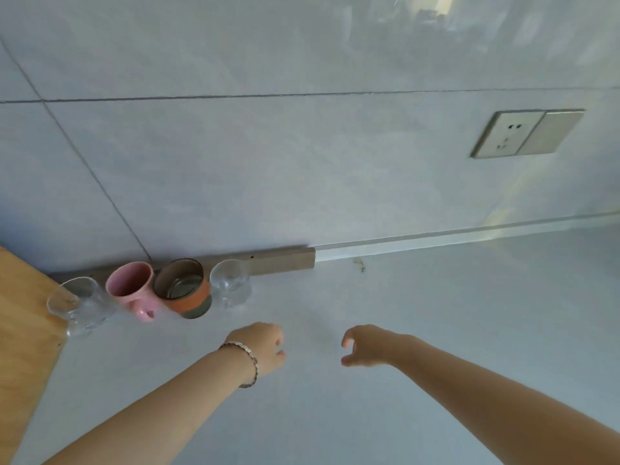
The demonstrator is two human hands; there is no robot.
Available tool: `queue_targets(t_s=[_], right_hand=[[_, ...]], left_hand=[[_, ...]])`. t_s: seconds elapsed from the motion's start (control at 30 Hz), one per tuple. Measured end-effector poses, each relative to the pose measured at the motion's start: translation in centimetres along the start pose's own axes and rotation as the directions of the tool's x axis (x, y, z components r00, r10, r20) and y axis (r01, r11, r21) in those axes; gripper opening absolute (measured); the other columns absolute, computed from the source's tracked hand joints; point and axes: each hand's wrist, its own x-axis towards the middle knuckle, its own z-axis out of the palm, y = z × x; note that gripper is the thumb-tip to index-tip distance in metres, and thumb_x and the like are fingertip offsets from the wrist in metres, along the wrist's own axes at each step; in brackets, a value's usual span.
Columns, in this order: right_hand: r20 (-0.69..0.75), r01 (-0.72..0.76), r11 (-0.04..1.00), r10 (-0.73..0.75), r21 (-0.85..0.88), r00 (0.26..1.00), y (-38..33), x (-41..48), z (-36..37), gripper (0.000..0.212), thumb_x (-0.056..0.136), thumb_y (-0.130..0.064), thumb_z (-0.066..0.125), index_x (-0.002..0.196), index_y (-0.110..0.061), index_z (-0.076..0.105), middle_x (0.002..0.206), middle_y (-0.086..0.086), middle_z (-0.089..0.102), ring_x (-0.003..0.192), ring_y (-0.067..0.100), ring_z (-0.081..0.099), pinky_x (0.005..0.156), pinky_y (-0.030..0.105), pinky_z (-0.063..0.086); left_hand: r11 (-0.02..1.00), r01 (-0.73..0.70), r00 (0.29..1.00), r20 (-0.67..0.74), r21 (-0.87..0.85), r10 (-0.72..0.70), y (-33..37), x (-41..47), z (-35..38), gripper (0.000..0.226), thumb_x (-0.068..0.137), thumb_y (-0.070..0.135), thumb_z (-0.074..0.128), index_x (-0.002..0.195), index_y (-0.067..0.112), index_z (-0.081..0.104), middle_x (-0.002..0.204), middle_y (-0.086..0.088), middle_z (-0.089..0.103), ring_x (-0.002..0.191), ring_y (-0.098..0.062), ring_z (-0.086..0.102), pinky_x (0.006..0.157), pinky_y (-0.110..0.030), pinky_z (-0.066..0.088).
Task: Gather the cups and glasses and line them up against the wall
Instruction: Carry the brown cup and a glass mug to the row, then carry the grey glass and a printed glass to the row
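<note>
The pale tiled wall (302, 162) fills the far half of your view, and the light desk (436, 330) runs up to meet it. A wooden board (23, 313) lies at the left edge of the desk. Your left hand (265, 347) and right hand (369, 345) hover over the near middle of the desk, apart from each other, fingers loosely curled and gripping nothing. A brown strip (285, 261) sits along the foot of the wall on the left. A socket plate (526, 134) is set in the wall at far right. The vessels stand upright in a row against the strip, left to right: a clear glass (79, 305) by the board's edge, a pink mug (132, 286), an orange cup (184, 290), and a second clear glass (231, 283), each just beside the next. A bracelet (246, 360) circles your left wrist.
</note>
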Motion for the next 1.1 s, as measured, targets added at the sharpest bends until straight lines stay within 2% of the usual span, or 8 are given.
queue_targets(t_s=[0.13,0.37,0.53,0.67,0.77,0.93,1.03,1.1], right_hand=[[-0.031,-0.116,0.991,0.118,0.061,0.993,9.6,-4.5,0.2,0.047,0.092,-0.035,0.052,0.135,-0.017,0.045,0.140,0.003,0.047,0.132,0.020,0.041,0.106,0.035,0.034],[-0.087,-0.292,0.934,0.315,0.205,0.945,30.2,-13.1,1.1,0.048,0.093,-0.036,0.052,0.135,-0.015,0.046,0.145,0.002,0.041,0.136,0.021,0.037,0.110,0.039,0.031],[-0.096,-0.347,0.891,0.388,0.294,0.916,45.7,-18.4,1.9,0.046,0.093,-0.035,0.051,0.133,-0.015,0.047,0.140,0.004,0.047,0.133,0.022,0.040,0.107,0.036,0.035],[-0.165,-0.348,0.855,0.435,0.385,0.885,56.6,-23.2,1.7,0.041,0.093,-0.031,0.050,0.132,-0.016,0.048,0.135,0.004,0.052,0.128,0.020,0.044,0.102,0.031,0.038],[-0.286,-0.363,0.797,0.535,0.482,0.795,63.4,-27.3,1.7,0.041,0.092,-0.032,0.052,0.130,-0.019,0.049,0.134,0.002,0.051,0.122,0.020,0.050,0.099,0.031,0.040],[-0.354,-0.504,0.666,0.732,0.549,0.582,71.6,-32.8,4.6,0.073,0.080,-0.056,0.059,0.142,-0.026,0.033,0.147,0.002,0.034,0.134,0.023,0.036,0.106,0.036,0.033],[-0.184,-0.564,0.595,0.763,0.573,0.619,73.4,-33.7,7.7,0.099,0.070,-0.065,0.063,0.148,-0.030,0.012,0.151,0.004,0.023,0.134,0.029,0.036,0.104,0.039,0.039],[-0.213,-0.533,0.616,0.746,0.581,0.631,73.7,-33.4,9.5,0.093,0.073,-0.059,0.063,0.146,-0.029,0.015,0.144,0.005,0.032,0.126,0.028,0.045,0.096,0.036,0.045]], left_hand=[[0.996,-0.083,0.992,0.095,-0.023,0.085,9.3,2.9,2.9,0.012,0.088,0.025,0.046,0.098,0.024,0.052,0.099,0.003,0.050,0.093,-0.017,0.050,0.088,-0.028,0.043],[0.971,-0.229,0.966,0.139,0.063,0.219,30.5,6.8,6.3,0.028,0.090,0.025,0.047,0.115,0.017,0.057,0.127,-0.002,0.058,0.118,-0.019,0.055,0.096,-0.024,0.042],[0.945,-0.315,0.942,0.154,0.088,0.299,46.4,8.9,8.2,0.001,0.090,0.025,0.047,0.090,0.024,0.048,0.122,-0.002,0.060,0.113,-0.019,0.057,0.092,-0.024,0.043],[0.941,-0.337,0.929,0.173,0.031,0.328,57.2,10.3,10.0,0.007,0.089,0.023,0.047,0.083,0.026,0.049,0.105,0.001,0.058,0.098,-0.017,0.056,0.087,-0.023,0.043],[0.932,-0.359,0.920,0.189,0.047,0.345,63.5,11.1,11.3,0.014,0.088,0.024,0.047,0.075,0.029,0.048,0.108,0.001,0.061,0.100,-0.018,0.058,0.089,-0.024,0.044],[0.930,-0.364,0.912,0.223,0.058,0.343,71.0,11.7,12.9,0.016,0.088,0.024,0.048,0.073,0.030,0.049,0.099,0.002,0.059,0.091,-0.016,0.055,0.082,-0.023,0.043],[0.923,-0.375,0.908,0.235,0.083,0.347,73.5,12.0,13.7,0.027,0.089,0.024,0.048,0.064,0.033,0.042,0.091,0.005,0.054,0.086,-0.015,0.053,0.077,-0.020,0.040],[0.919,-0.381,0.906,0.242,0.104,0.348,74.7,12.2,14.1,0.025,0.089,0.024,0.048,0.066,0.033,0.043,0.092,0.005,0.055,0.087,-0.016,0.054,0.078,-0.020,0.041]])
